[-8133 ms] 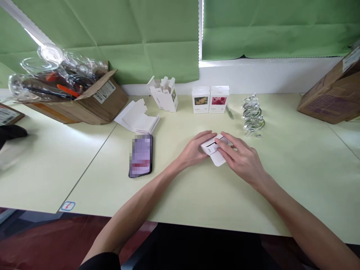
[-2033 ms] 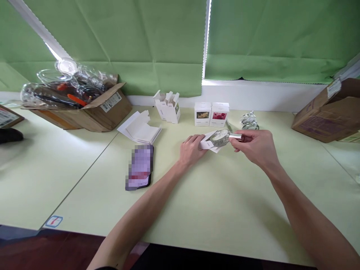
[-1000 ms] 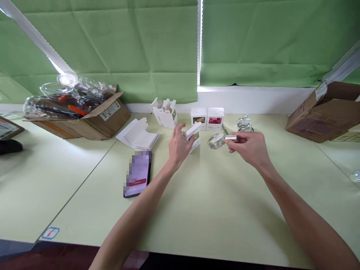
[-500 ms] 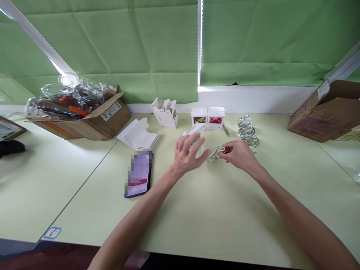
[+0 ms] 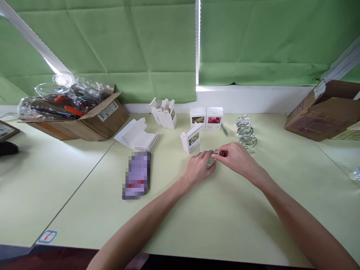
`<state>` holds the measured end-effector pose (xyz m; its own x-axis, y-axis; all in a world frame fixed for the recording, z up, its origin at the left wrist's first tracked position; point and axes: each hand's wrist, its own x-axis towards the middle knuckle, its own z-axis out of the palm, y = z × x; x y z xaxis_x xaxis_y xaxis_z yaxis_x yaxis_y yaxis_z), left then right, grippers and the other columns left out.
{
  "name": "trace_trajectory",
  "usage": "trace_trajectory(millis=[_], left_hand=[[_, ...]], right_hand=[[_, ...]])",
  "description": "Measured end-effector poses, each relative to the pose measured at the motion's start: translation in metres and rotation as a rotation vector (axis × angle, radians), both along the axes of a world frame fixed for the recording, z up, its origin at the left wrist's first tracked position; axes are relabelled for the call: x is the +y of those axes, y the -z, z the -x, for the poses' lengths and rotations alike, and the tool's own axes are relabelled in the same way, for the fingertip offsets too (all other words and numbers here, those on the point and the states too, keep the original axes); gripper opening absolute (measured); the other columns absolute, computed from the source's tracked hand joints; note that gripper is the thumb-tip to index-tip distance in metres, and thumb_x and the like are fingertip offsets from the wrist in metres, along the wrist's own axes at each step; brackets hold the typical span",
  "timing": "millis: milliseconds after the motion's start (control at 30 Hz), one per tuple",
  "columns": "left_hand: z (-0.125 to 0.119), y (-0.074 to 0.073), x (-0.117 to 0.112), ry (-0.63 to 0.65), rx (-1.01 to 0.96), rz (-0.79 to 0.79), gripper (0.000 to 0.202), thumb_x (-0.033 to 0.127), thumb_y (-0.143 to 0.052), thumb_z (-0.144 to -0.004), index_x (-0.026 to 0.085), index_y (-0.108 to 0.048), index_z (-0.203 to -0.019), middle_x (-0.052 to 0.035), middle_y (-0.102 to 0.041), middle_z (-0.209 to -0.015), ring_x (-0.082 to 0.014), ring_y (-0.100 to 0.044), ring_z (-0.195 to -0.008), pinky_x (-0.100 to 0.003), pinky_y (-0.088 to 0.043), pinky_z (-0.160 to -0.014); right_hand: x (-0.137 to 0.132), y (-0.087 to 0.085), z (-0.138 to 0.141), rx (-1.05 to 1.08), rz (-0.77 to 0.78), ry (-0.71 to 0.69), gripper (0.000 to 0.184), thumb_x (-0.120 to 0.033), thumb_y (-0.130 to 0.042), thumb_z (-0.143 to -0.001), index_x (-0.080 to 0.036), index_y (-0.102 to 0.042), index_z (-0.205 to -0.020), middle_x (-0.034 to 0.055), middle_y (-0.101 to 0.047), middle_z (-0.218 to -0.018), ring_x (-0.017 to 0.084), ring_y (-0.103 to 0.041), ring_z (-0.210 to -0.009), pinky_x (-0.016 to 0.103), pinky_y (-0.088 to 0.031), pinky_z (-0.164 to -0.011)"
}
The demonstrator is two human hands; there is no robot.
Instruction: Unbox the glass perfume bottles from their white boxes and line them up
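Observation:
My left hand point(image 5: 199, 167) is closed around a small clear glass piece point(image 5: 210, 161) on the table, its fingers hiding most of it. Thumb and fingers of my right hand point(image 5: 237, 155) pinch a small dark-red and clear tube-like item point(image 5: 223, 153) right at the glass; whether the two touch I cannot tell. Just behind my left hand stands a small white box point(image 5: 191, 138) with a picture panel. Several clear glass pieces point(image 5: 245, 131) form a row beyond my right hand.
Two white boxes with yellow point(image 5: 198, 118) and red flower pictures point(image 5: 214, 119) stand near the wall, beside a thin grey-green stick point(image 5: 224, 129). To the left are opened white cartons point(image 5: 164, 114), folded white card point(image 5: 137, 137), a phone point(image 5: 137, 175) and a cardboard box point(image 5: 104, 116). Another cardboard box point(image 5: 317, 112) stands right.
My left hand has come down and right from above the white box, and closed on the glass piece. My right hand keeps its pinch, almost in place. The white box is now uncovered.

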<state>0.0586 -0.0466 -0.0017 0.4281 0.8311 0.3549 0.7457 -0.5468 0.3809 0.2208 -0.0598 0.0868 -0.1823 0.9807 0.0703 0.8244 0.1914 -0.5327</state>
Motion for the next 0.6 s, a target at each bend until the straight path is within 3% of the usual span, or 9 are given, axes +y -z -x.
trace_trajectory(millis=[200, 333, 500, 600], left_hand=[[-0.001, -0.001, 0.0, 0.07, -0.106, 0.144, 0.012, 0.032, -0.06, -0.089, 0.023, -0.064, -0.096, -0.0007, -0.074, -0.089, -0.0175, -0.068, -0.074, -0.026, -0.046, -0.057], [0.003, -0.001, 0.003, 0.13, -0.18, 0.224, 0.011, 0.032, -0.061, -0.087, 0.022, -0.061, -0.083, 0.001, -0.069, -0.078, -0.0141, -0.061, -0.064, -0.025, -0.041, -0.054], [0.008, -0.003, 0.006, 0.212, -0.273, 0.312, 0.014, 0.033, -0.059, -0.086, 0.02, -0.062, -0.084, 0.0037, -0.06, -0.071, -0.0109, -0.049, -0.059, -0.023, -0.037, -0.055], [0.01, -0.006, 0.008, 0.257, -0.3, 0.383, 0.019, 0.037, -0.06, -0.087, 0.019, -0.064, -0.087, 0.004, -0.057, -0.069, -0.0105, -0.045, -0.06, -0.023, -0.036, -0.056]], right_hand=[[-0.002, -0.003, 0.003, 0.03, -0.002, -0.001, 0.034, -0.035, -0.058, -0.082, -0.023, -0.044, -0.054, -0.0031, -0.047, -0.052, 0.013, -0.036, -0.052, 0.028, -0.026, -0.052], [-0.001, -0.005, 0.002, -0.011, -0.002, -0.015, 0.029, -0.034, -0.057, -0.085, -0.022, -0.052, -0.058, -0.0018, -0.054, -0.054, 0.014, -0.043, -0.053, 0.029, -0.027, -0.054], [0.0, -0.005, 0.0, -0.108, -0.017, -0.097, 0.027, -0.032, -0.054, -0.089, -0.021, -0.059, -0.064, -0.0003, -0.06, -0.06, 0.014, -0.049, -0.057, 0.029, -0.029, -0.057], [-0.002, -0.013, -0.005, -0.023, -0.099, -0.184, 0.022, -0.032, -0.052, -0.091, -0.02, -0.065, -0.077, 0.0017, -0.067, -0.073, 0.015, -0.053, -0.063, 0.029, -0.034, -0.06]])
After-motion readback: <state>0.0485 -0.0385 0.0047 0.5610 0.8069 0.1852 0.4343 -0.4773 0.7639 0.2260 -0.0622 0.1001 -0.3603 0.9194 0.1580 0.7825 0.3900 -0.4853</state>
